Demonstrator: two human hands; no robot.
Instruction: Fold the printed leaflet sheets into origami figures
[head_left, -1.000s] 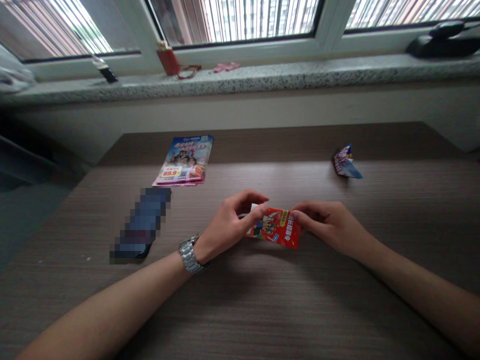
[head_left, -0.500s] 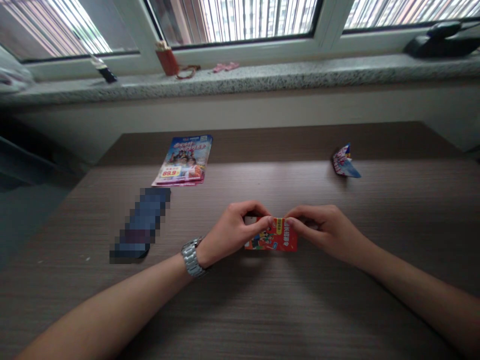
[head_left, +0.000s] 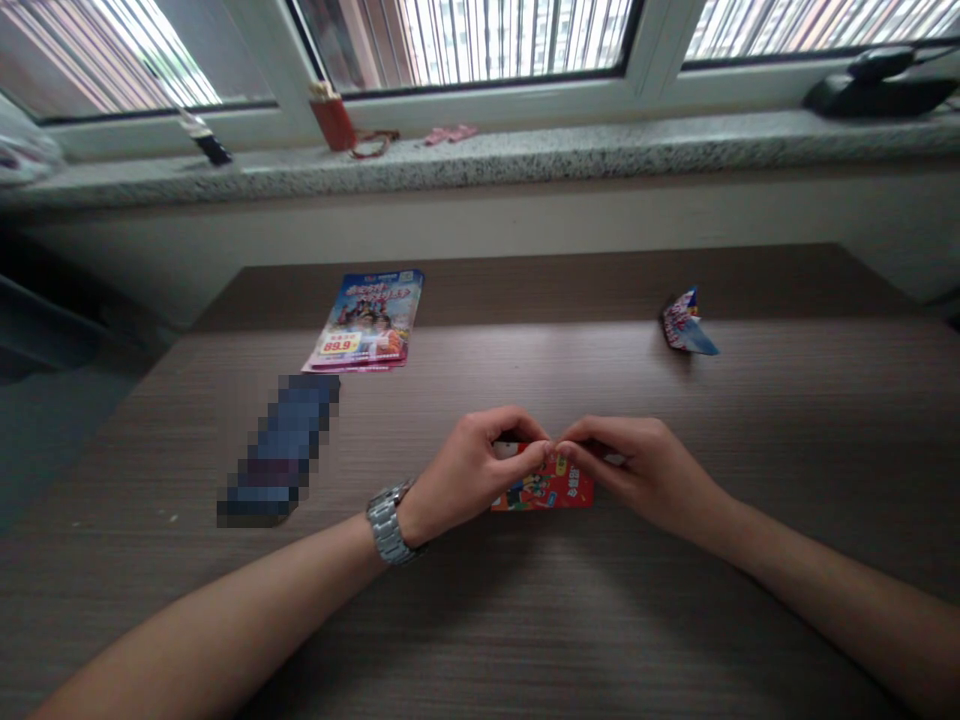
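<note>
Paper [head_left: 576,492], well in from the surface's [head_left: 480,360] far edge, is pinched in the narrow grip of left hand [head_left: 472,462] and right hand [head_left: 649,455], seemingly unfinished though its pinched rim is hidden, while a creased leaflet [head_left: 684,328] lies toward the far right corner.

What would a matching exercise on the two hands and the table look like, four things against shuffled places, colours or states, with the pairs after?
Column one
1. Red leaflet
2. Wristband
3. Flyer stack
4. Creased paper

Column two
A. shows "89.9"
B. toward the far right of the table
C. pinched by the left hand and right hand
D. silver

Pairs: 1-C, 2-D, 3-A, 4-B
</note>
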